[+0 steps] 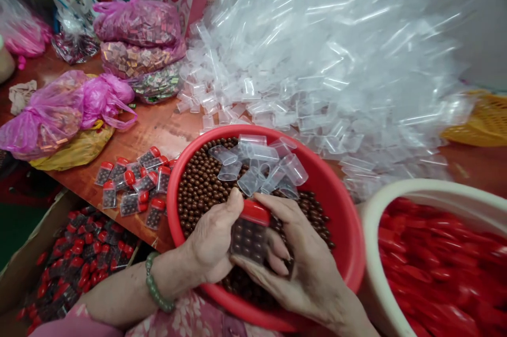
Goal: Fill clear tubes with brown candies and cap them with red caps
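Between my two hands is a small clear plastic container (249,234) filled with round brown balls, its red cap on top. My left hand (214,239) holds it from the left, the thumb up beside the cap. From the right, my right hand (304,252) grips it with fingers at the cap and under the base. Both hands are over a red basin (348,231) of brown balls (202,178). Several empty clear containers (261,162) lie on the balls in the basin.
A large heap of clear containers (317,62) covers the table's back. At right stands a white tub (372,226) of red caps (435,268). Capped, filled containers (134,178) lie left of the basin; a box (35,236) below holds many more. Pink bags (138,25) sit back left.
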`<action>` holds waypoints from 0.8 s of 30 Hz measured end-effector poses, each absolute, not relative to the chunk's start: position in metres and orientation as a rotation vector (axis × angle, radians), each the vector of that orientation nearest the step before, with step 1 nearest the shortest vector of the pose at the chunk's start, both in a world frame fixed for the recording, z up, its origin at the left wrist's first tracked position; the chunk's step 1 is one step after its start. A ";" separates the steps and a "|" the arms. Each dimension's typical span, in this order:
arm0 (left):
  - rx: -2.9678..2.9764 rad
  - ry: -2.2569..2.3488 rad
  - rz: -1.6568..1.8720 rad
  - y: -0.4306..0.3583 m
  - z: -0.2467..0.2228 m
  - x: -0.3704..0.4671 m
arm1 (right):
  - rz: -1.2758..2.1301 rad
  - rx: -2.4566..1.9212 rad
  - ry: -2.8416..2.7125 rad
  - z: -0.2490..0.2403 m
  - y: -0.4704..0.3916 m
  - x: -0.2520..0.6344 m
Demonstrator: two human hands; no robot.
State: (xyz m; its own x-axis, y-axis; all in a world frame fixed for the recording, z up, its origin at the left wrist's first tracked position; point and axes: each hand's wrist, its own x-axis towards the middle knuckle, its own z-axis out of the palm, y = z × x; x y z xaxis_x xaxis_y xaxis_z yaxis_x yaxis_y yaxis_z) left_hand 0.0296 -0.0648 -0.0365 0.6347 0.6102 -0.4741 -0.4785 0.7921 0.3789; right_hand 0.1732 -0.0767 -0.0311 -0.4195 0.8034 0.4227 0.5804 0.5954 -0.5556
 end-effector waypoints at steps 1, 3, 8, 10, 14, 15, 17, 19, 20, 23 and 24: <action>0.196 0.609 0.610 -0.064 -0.037 0.028 | 0.449 -1.088 -2.138 -0.032 -0.077 0.173; 0.116 0.587 0.551 -0.063 -0.037 0.025 | 0.507 -1.070 -2.119 -0.033 -0.077 0.173; -0.071 0.510 0.500 -0.065 -0.044 0.028 | 0.737 -1.117 -1.981 -0.035 -0.083 0.171; -0.082 0.481 0.501 -0.068 -0.048 0.031 | 0.732 -1.122 -1.957 -0.036 -0.085 0.170; 0.035 0.476 0.507 -0.072 -0.051 0.035 | 0.648 -1.086 -1.984 -0.037 -0.086 0.168; 0.084 0.503 0.551 -0.073 -0.049 0.035 | 0.607 -1.083 -2.006 -0.038 -0.086 0.168; 0.185 0.582 0.625 -0.075 -0.045 0.033 | 0.502 -1.073 -2.066 -0.039 -0.086 0.166; 0.249 0.670 0.629 -0.077 -0.040 0.030 | 0.398 -1.069 -2.099 -0.040 -0.086 0.165; 0.258 0.702 0.623 -0.078 -0.038 0.029 | 0.362 -1.066 -2.106 -0.040 -0.086 0.164; 0.214 0.704 0.657 -0.080 -0.034 0.029 | 0.328 -1.043 -2.124 -0.037 -0.087 0.165; 0.182 0.674 0.664 -0.080 -0.034 0.030 | 0.351 -1.038 -2.136 -0.035 -0.087 0.166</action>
